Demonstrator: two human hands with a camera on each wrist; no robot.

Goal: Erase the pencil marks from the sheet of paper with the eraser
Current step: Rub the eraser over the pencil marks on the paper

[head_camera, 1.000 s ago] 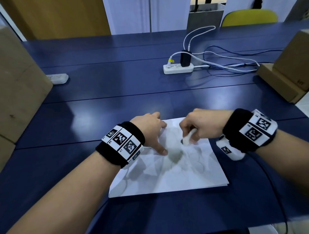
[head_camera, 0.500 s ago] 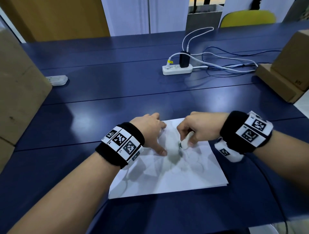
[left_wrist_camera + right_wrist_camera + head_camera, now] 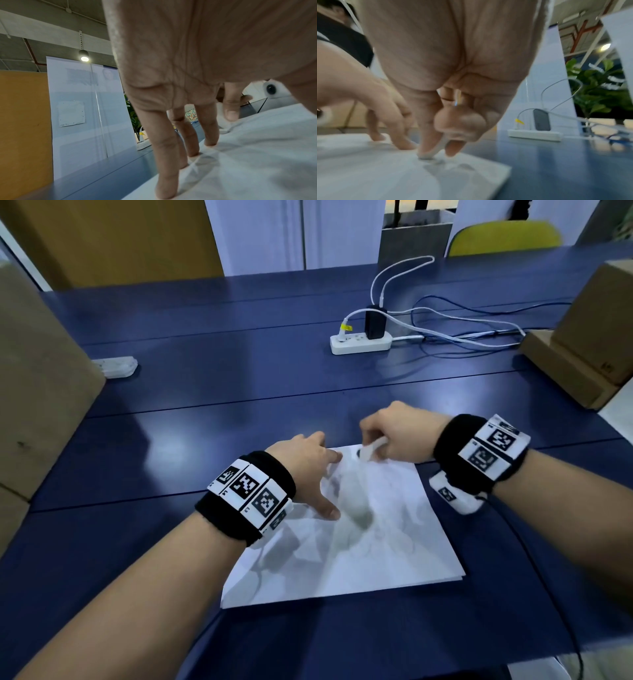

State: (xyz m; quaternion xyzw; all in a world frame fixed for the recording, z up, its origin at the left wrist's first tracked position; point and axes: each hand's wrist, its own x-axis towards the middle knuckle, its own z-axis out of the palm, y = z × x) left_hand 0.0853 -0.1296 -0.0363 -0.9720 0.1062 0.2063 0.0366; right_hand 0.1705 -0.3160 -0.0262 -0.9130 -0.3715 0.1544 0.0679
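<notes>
White eraser (image 3: 371, 449) tip on creased paper sheet (image 3: 376, 542) far edge

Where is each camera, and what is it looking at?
Head: on the head, looking down at the blue table; both forearms show.
Left wrist: under the left hand, whose straight fingers press the paper.
Right wrist: under the right hand, which pinches the eraser on the paper.
Shared: the power strip shows in all three.
</notes>
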